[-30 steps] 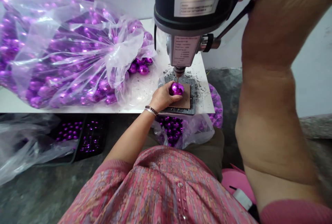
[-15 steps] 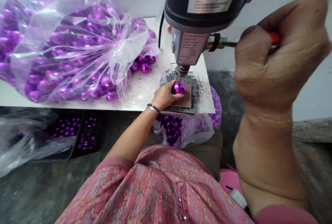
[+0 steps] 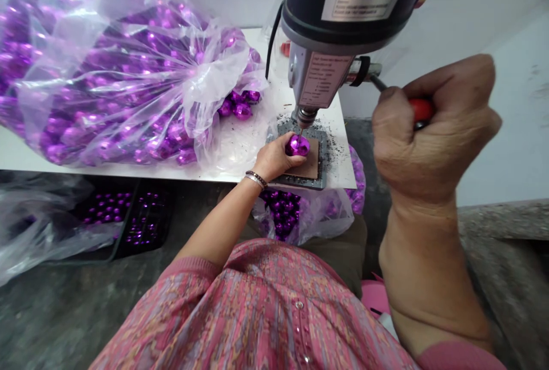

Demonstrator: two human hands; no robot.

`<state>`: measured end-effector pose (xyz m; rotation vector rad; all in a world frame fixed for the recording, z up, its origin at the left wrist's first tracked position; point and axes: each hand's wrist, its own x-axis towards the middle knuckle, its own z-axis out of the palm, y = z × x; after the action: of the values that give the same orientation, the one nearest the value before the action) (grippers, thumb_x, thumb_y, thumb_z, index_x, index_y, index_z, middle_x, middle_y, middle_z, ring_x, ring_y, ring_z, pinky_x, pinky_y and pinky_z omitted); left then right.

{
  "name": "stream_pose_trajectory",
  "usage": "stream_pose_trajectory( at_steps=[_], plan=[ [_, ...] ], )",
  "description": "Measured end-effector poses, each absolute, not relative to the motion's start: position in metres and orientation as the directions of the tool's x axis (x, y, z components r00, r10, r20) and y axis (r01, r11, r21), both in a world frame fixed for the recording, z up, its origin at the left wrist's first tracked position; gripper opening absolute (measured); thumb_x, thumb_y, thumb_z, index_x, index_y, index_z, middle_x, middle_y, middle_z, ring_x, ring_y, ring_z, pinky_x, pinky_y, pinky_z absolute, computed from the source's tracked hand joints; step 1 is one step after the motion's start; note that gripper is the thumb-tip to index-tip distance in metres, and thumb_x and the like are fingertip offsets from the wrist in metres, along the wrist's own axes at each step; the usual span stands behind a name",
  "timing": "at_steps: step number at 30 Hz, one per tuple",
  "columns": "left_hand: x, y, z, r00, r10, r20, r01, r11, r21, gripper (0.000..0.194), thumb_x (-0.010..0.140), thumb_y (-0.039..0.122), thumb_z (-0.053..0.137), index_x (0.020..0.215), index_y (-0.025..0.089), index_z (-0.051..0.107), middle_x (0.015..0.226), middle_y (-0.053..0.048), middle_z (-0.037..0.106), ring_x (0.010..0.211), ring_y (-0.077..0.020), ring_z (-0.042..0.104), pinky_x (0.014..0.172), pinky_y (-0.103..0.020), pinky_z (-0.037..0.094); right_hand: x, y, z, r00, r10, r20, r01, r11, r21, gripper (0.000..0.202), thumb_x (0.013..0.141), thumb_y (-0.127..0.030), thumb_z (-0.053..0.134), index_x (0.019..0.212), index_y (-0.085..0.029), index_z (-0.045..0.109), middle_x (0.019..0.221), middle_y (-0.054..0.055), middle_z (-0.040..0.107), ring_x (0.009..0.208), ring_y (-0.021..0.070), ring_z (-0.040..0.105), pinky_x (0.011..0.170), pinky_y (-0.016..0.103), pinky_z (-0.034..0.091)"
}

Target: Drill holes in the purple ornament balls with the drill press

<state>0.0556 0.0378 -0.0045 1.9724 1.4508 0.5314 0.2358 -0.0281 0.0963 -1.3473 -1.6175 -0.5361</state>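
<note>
My left hand (image 3: 277, 158) is closed around a shiny purple faceted ball (image 3: 297, 145), holding it over the brown pad (image 3: 309, 165) on the grey base of a small bench drill press (image 3: 338, 21). The drill bit (image 3: 301, 131) points down and meets the top of the ball. Whether it has entered the ball is too small to tell. On the right, my right hand (image 3: 433, 130) grips the drill's feed lever by its red-tipped handle (image 3: 421, 110). Dark shavings are scattered around the base.
A big clear plastic bag (image 3: 124, 67) full of purple balls covers the left of the white table (image 3: 231, 172). A few loose balls (image 3: 241, 108) lie at its mouth. Below the table edge are an open bag of balls (image 3: 283, 215) and dark crates (image 3: 146, 221).
My right hand has come down and inward, swinging the feed lever lower. The drill bit is now down at the ball, which stays in my left hand at the same spot.
</note>
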Motion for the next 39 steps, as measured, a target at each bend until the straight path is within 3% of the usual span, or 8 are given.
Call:
stream_pose_trajectory(
  at_steps=[5, 16, 21, 26, 33, 39],
  plan=[
    [0.055, 0.037, -0.006, 0.317, 0.948, -0.034, 0.689, -0.206, 0.695, 0.057, 0.074, 0.038, 0.076, 0.127, 0.025, 0.064, 0.109, -0.002, 0.072, 0.096, -0.0219, 0.065, 0.084, -0.030, 0.048, 0.236, -0.025, 0.090, 0.025, 0.466, 0.884, 0.918, 0.340, -0.206, 0.026, 0.099, -0.030, 0.036, 0.088, -0.010, 0.050, 0.079, 0.000, 0.041, 0.071, -0.0019, 0.030, 0.067, 0.017, 0.024],
    [0.054, 0.036, -0.010, 0.329, 0.944, -0.018, 0.635, -0.207, 0.744, 0.051, 0.075, 0.039, 0.075, 0.122, 0.023, 0.064, 0.106, -0.001, 0.073, 0.094, -0.0205, 0.064, 0.083, -0.029, 0.047, 0.236, -0.025, 0.076, 0.054, 0.471, 0.880, 0.896, 0.367, -0.251, 0.023, 0.098, -0.030, 0.038, 0.091, -0.011, 0.049, 0.082, -0.001, 0.044, 0.077, -0.0020, 0.039, 0.074, 0.015, 0.029],
    [0.054, 0.035, -0.012, 0.306, 0.952, -0.019, 0.624, -0.186, 0.759, 0.056, 0.074, 0.039, 0.076, 0.127, 0.024, 0.063, 0.112, -0.001, 0.073, 0.102, -0.0222, 0.065, 0.089, -0.031, 0.048, 0.235, -0.018, 0.065, 0.042, 0.339, 0.940, 0.900, 0.395, -0.183, 0.021, 0.098, -0.027, 0.039, 0.091, -0.009, 0.048, 0.080, -0.001, 0.044, 0.074, -0.0020, 0.037, 0.071, 0.016, 0.026],
    [0.055, 0.035, -0.012, 0.305, 0.952, -0.029, 0.620, -0.175, 0.764, 0.049, 0.075, 0.039, 0.076, 0.122, 0.028, 0.065, 0.109, 0.001, 0.073, 0.101, -0.0215, 0.066, 0.090, -0.030, 0.048, 0.232, -0.013, 0.056, 0.072, 0.280, 0.957, 0.880, 0.434, -0.193, 0.017, 0.097, -0.022, 0.040, 0.090, -0.009, 0.048, 0.082, 0.000, 0.043, 0.076, -0.0027, 0.038, 0.071, 0.016, 0.027],
    [0.055, 0.035, -0.014, 0.310, 0.951, -0.007, 0.595, -0.189, 0.782, 0.047, 0.075, 0.038, 0.076, 0.119, 0.025, 0.066, 0.104, 0.000, 0.073, 0.095, -0.0202, 0.065, 0.085, -0.029, 0.048, 0.234, -0.005, 0.042, 0.163, 0.266, 0.950, 0.853, 0.447, -0.271, 0.025, 0.099, -0.032, 0.035, 0.091, -0.011, 0.045, 0.081, 0.001, 0.043, 0.074, -0.0012, 0.043, 0.070, 0.016, 0.034],
    [0.055, 0.034, -0.012, 0.305, 0.952, -0.008, 0.595, -0.184, 0.782, 0.044, 0.075, 0.038, 0.075, 0.117, 0.025, 0.066, 0.102, 0.000, 0.073, 0.093, -0.0201, 0.065, 0.084, -0.029, 0.048, 0.232, -0.001, 0.031, 0.163, 0.246, 0.956, 0.871, 0.419, -0.256, 0.027, 0.096, -0.036, 0.037, 0.086, -0.012, 0.043, 0.076, 0.001, 0.041, 0.071, 0.0006, 0.040, 0.069, 0.017, 0.034]
  ],
)
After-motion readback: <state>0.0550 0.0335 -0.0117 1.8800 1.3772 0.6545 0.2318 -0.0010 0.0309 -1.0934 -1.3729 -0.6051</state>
